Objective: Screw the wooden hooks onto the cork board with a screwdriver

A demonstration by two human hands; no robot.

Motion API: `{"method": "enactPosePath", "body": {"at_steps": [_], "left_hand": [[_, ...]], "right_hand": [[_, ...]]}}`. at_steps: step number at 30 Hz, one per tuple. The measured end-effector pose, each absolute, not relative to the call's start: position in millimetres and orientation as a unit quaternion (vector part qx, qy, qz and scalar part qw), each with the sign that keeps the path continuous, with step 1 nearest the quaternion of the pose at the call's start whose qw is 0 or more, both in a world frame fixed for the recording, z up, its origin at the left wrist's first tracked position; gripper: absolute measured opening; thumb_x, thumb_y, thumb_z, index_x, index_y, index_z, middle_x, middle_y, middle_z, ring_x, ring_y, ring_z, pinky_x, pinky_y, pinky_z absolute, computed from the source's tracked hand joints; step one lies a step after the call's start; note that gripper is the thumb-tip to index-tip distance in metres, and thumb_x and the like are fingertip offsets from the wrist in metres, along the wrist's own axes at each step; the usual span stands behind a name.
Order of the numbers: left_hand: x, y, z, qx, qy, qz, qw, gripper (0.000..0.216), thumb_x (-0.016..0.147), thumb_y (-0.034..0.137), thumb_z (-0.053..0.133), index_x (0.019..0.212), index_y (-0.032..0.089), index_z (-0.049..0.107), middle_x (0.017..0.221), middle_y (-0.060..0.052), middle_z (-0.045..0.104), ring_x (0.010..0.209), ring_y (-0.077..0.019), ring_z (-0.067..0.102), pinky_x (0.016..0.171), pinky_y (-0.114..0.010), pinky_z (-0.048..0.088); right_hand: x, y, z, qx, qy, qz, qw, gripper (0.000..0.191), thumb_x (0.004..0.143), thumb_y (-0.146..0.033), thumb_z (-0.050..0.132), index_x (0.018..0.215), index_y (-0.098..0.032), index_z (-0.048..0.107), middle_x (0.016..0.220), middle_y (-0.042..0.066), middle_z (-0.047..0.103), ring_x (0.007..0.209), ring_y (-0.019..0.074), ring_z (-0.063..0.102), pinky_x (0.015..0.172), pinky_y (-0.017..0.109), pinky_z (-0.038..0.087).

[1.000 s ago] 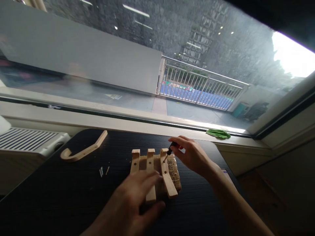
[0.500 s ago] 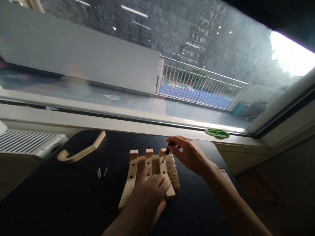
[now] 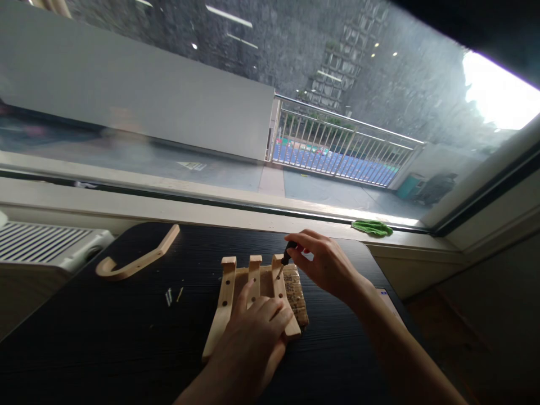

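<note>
A wooden rack of three curved strips (image 3: 226, 289) with dark screw holes lies on a brown cardboard block (image 3: 295, 292) on the black table. My left hand (image 3: 253, 332) lies over the lower part of the strips, pressing on them. Its index finger stretches along the middle strip, and the other fingers bend round the right strip; the thumb is mostly hidden. In my right hand (image 3: 320, 259) is a small black-handled screwdriver (image 3: 287, 256), pinched between the fingers. The screwdriver's tip meets the upper hole of the right strip, tilted slightly.
A loose J-shaped wooden hook (image 3: 139, 264) lies at the table's far left. Several small screws (image 3: 169, 297) rest left of the rack. A phone (image 3: 390, 304) is partly behind my right forearm. On the windowsill lies a green cloth (image 3: 372, 228); a white radiator (image 3: 50, 242) stands left.
My right hand has shifted and turned slightly, and the screwdriver handle has tilted a little with it. My left hand and the rack stay in place.
</note>
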State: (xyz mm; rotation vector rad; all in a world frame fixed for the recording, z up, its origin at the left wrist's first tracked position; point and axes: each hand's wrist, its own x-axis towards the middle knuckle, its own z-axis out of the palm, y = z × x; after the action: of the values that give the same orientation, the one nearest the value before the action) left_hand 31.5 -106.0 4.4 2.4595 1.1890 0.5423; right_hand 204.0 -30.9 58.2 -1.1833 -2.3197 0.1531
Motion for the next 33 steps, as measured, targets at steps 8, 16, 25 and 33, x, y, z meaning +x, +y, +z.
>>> {"method": "enactPosePath", "body": {"at_steps": [8,16,25,33], "left_hand": [[28,-107,-2,0.870,0.410,0.202,0.183,0.044,0.072,0.019,0.059,0.115,0.030,0.052,0.116,-0.001,0.059,0.109,-0.0229,0.051,0.107,-0.054,0.008],[18,-50,19,0.815,0.482,0.304,0.107,0.024,0.076,0.034,0.056,0.097,0.024,0.060,0.105,-0.004,0.060,0.105,-0.0245,0.050,0.101,-0.053,0.020],[44,-12,10,0.800,0.474,0.349,0.121,0.014,0.073,0.035,0.060,0.077,0.022,0.061,0.082,-0.001,0.063,0.091,-0.0212,0.054,0.097,-0.048,0.028],[41,-12,15,0.801,0.464,0.338,0.171,0.015,0.075,0.038,0.057,0.075,0.023,0.062,0.079,0.002,0.063,0.090,-0.0211,0.053,0.099,-0.054,0.022]], "right_hand": [[207,-34,62,-0.448,-0.856,0.050,0.252,0.025,0.088,-0.026,0.047,0.109,-0.020,0.058,0.095,0.004,0.062,0.077,0.0137,0.057,0.070,0.026,0.044],[207,-32,64,-0.442,-0.858,0.035,0.260,0.025,0.087,-0.023,0.047,0.107,-0.022,0.061,0.102,0.005,0.061,0.084,0.0160,0.058,0.074,0.028,0.046],[207,-34,69,-0.438,-0.862,0.040,0.251,0.024,0.087,-0.025,0.047,0.107,-0.022,0.062,0.099,0.005,0.062,0.083,0.0150,0.058,0.073,0.027,0.045],[209,-31,71,-0.404,-0.870,0.065,0.275,0.023,0.085,-0.014,0.048,0.102,-0.021,0.063,0.095,0.003,0.062,0.084,0.0137,0.057,0.075,0.026,0.044]]}}
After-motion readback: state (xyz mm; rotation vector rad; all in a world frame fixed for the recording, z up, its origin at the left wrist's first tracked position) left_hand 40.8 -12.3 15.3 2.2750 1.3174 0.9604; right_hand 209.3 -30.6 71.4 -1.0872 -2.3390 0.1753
